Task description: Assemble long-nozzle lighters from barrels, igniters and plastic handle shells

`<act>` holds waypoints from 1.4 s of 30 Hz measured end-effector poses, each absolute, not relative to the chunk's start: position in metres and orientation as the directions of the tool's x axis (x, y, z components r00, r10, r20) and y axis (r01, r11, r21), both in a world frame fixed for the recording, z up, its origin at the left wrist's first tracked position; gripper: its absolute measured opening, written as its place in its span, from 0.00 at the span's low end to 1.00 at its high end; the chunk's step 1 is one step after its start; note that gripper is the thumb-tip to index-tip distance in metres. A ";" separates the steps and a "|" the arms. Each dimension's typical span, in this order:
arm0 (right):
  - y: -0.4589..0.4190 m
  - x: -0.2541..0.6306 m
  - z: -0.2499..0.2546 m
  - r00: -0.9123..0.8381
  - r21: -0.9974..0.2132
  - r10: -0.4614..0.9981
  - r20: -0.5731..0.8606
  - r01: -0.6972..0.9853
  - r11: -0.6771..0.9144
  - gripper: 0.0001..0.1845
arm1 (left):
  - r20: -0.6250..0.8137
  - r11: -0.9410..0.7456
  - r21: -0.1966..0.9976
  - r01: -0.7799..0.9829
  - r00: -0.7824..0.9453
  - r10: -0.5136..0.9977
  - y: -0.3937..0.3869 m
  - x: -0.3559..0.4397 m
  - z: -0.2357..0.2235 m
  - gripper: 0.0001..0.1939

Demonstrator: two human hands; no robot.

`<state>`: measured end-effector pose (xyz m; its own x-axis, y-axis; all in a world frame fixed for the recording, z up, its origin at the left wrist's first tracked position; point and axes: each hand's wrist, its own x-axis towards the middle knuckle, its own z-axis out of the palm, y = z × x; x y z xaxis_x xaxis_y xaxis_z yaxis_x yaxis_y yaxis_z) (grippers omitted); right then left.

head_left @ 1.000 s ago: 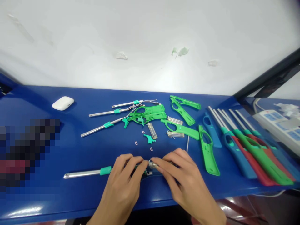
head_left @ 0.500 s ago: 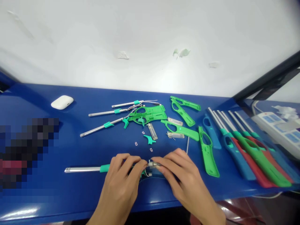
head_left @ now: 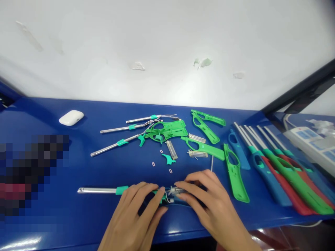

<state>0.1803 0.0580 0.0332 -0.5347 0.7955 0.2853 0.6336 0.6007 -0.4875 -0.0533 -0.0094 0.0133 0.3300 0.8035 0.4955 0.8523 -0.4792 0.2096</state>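
A partly assembled gas lighter lies near the table's front edge, its metal tube (head_left: 98,190) and teal collar (head_left: 121,190) showing to the left. My left hand (head_left: 137,214) curls over the lighter's middle, thumb and fingers on its two sides, hiding much of it. White wires and teal parts peek out by the fingertips. Between thumb and fingers, my right hand (head_left: 210,198) grips a clear fuel tank (head_left: 177,190) at the open blue handle shell (head_left: 180,201). The tank's far end is hidden under that hand. Beyond lies a loose teal trigger (head_left: 168,159).
Green shell halves (head_left: 206,150), clear tanks (head_left: 171,150) and wired metal tubes (head_left: 112,149) lie behind my hands. Several whole lighters (head_left: 293,177) fill the right side near a power strip (head_left: 311,137). A white earbud case (head_left: 71,118) sits back left; a white wall stands behind.
My left fingertips have come off the end of the fuel tank and down onto the lighter's middle. The right hand keeps the tank. The whole view has shifted slightly.
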 end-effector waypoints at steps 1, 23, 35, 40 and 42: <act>0.057 0.180 0.033 -0.535 -0.484 0.795 0.285 0.636 0.601 0.11 | 0.493 -0.492 0.172 0.854 0.358 0.793 -0.009 -0.054 0.014 0.15; 0.052 0.174 0.028 -0.511 -0.509 0.785 0.351 0.599 0.618 0.12 | 0.462 -0.462 0.313 0.830 0.292 0.838 -0.005 -0.048 0.015 0.14; 0.050 0.177 0.029 -0.528 -0.500 0.762 0.375 0.577 0.646 0.18 | 0.442 -0.464 0.328 0.823 0.300 0.845 -0.003 -0.045 0.015 0.14; 0.052 0.178 0.028 -0.535 -0.522 0.754 0.382 0.548 0.653 0.20 | 0.461 -0.464 0.332 0.821 0.288 0.839 -0.003 -0.045 0.017 0.13; 0.052 0.179 0.027 -0.536 -0.539 0.759 0.369 0.543 0.645 0.21 | 0.462 -0.465 0.324 0.824 0.291 0.838 -0.002 -0.045 0.018 0.14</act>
<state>0.1787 0.0521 0.0272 -0.5359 0.7594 0.3688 0.5426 0.6445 -0.5387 -0.0454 -0.0023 0.0185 0.2914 0.8378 0.4617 0.8240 -0.4650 0.3238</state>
